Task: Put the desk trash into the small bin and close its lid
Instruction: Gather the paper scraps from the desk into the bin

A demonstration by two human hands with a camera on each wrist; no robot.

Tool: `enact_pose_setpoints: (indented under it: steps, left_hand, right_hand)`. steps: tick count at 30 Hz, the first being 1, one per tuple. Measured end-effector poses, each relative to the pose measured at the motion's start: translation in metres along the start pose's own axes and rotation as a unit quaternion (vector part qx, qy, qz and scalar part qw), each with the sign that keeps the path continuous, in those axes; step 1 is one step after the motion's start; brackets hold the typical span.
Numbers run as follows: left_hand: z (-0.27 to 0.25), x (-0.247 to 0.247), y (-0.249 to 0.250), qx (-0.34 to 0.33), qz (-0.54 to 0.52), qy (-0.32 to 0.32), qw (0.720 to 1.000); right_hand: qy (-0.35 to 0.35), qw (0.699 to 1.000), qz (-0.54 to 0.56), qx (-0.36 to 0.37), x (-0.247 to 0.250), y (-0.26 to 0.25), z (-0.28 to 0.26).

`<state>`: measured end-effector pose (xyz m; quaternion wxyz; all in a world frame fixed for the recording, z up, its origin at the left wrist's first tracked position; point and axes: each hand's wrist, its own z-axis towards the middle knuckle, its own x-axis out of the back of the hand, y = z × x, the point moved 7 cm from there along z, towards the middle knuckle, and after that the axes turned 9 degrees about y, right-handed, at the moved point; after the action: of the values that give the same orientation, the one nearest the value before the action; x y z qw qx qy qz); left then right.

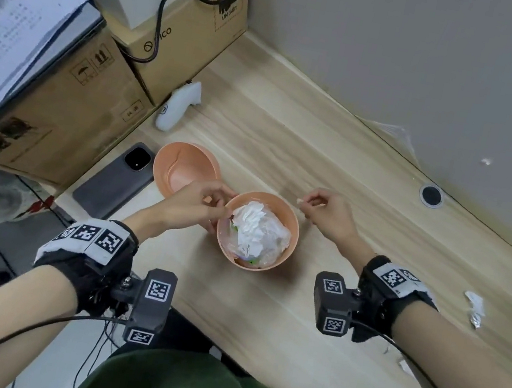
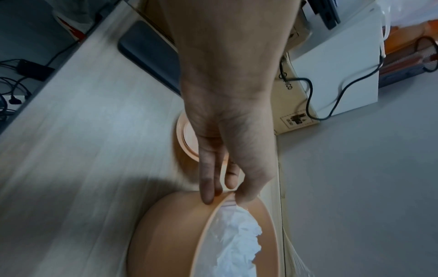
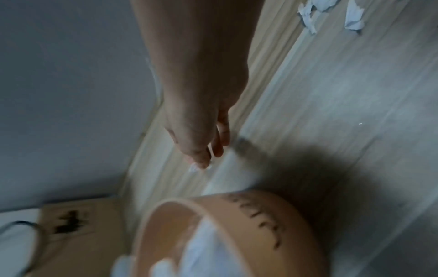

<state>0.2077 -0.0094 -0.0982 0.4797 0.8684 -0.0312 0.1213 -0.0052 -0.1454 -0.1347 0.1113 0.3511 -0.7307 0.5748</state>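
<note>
A small peach bin (image 1: 290, 224) stands open on the wooden desk, stuffed with crumpled white tissue (image 1: 254, 224) and a clear liner. Its peach lid (image 1: 184, 166) lies upturned just behind and left of it. My left hand (image 1: 209, 199) pinches the bin's left rim (image 2: 222, 201), thumb inside and fingers outside. My right hand (image 1: 306, 202) hovers just right of the bin and pinches a tiny white paper scrap (image 1: 299, 201) between thumb and forefinger; the right wrist view shows the same scrap (image 3: 194, 168) at the fingertips. More torn paper scraps (image 1: 475, 309) lie at the desk's right.
A dark phone (image 1: 113, 180) lies left of the lid. A white controller (image 1: 179, 105) and cardboard boxes (image 1: 57, 111) with a black cable stand at the back left. Grey wall runs along the desk's far edge, with a round cable hole (image 1: 431, 195). Small paper bits (image 1: 405, 367) lie near the front edge.
</note>
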Motion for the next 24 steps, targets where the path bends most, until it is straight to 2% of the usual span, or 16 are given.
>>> enact_pose_setpoints:
  steps: [3,5,7,10,12,15,18,22,24]
  left_hand:
    - [0.010,-0.018,0.014,-0.015,0.007,-0.014,1.000]
    - [0.016,-0.033,0.023,-0.019,0.017,-0.025,0.999]
    - [0.023,-0.047,0.030,-0.023,0.028,-0.033,0.999]
    - [0.031,-0.067,0.040,-0.030,0.040,-0.041,0.998]
    - [0.036,-0.080,0.046,-0.037,0.049,-0.046,0.997]
    - [0.043,-0.098,0.055,-0.049,0.070,-0.057,0.995]
    - [0.051,-0.120,0.066,-0.058,0.081,-0.079,0.992]
    - [0.059,-0.153,0.084,-0.073,0.098,-0.105,0.987]
    - [0.060,-0.167,0.092,-0.083,0.106,-0.108,0.985]
  right_hand:
    - [0.016,0.992,0.106,0.060,0.034,-0.047,-0.011]
    - [0.017,0.987,0.123,0.102,0.053,-0.070,-0.022]
    - [-0.004,0.988,0.076,0.132,0.061,-0.079,-0.033]
    - [-0.058,0.982,-0.081,0.161,0.063,-0.068,-0.050]
    - [-0.030,0.984,-0.086,0.153,0.079,-0.050,-0.057]
    - [0.058,0.994,-0.034,0.080,0.118,-0.011,-0.067]
    - [0.099,0.995,0.004,-0.017,0.147,0.047,-0.087]
    - [0.160,0.975,0.026,-0.155,0.170,0.134,-0.132]
    - [0.173,0.957,-0.004,-0.232,0.175,0.173,-0.159]
